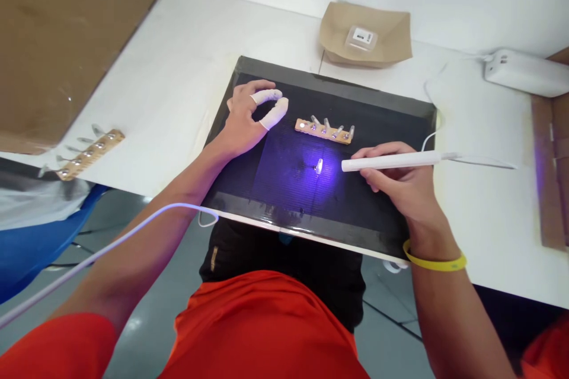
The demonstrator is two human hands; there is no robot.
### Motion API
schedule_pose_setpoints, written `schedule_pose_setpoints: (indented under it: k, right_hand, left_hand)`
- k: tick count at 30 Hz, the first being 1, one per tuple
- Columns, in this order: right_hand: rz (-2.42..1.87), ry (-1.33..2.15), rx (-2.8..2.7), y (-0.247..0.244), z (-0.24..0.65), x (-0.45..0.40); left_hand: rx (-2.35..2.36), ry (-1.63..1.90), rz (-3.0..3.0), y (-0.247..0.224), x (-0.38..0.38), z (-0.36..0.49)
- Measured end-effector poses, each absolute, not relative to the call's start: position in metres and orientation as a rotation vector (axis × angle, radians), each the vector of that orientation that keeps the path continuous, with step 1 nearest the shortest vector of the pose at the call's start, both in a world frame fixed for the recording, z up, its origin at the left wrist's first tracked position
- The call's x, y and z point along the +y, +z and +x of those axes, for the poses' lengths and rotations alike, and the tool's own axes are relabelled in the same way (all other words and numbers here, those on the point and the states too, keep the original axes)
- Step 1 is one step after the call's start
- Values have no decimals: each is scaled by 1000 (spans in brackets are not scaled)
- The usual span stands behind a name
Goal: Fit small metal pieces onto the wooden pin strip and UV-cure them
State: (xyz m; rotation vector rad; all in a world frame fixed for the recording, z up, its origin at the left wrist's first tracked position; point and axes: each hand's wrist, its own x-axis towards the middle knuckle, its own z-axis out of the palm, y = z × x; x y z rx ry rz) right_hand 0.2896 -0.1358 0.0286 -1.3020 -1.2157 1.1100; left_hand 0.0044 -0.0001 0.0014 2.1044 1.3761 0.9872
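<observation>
My right hand (400, 180) grips a white pen-shaped UV lamp (386, 161) with a cable at its back end. Its violet light falls on a small clear piece (319, 166), apparently a false nail tip, on the black board (275, 189). My left hand (249, 115) rests at the board's left side, with whitish finger cots on thumb and index finger. Those two fingertips are curled close, a small gap showing and nothing visible between them. Between the hands, a light wooden strip (324, 131) carries several clear nail tips on small metal studs, with a white dot at its left end.
Another strip with clear tips (91, 154) sits at the left table edge, by a large cardboard box (66, 41). A brown paper tray (333, 29) holding a small clear box (361, 38) stands behind the board. At right are a white device (524, 73) and cardboard (551, 177). A white cable (111, 249) crosses my left arm.
</observation>
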Motion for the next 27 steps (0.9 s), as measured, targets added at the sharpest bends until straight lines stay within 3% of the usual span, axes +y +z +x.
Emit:
schedule_pose_setpoints:
  k: [27]
  right_hand:
    - [-1213, 1159, -1073, 18, 301, -132]
  left_hand:
    - [1378, 1000, 2223, -6, 1, 2]
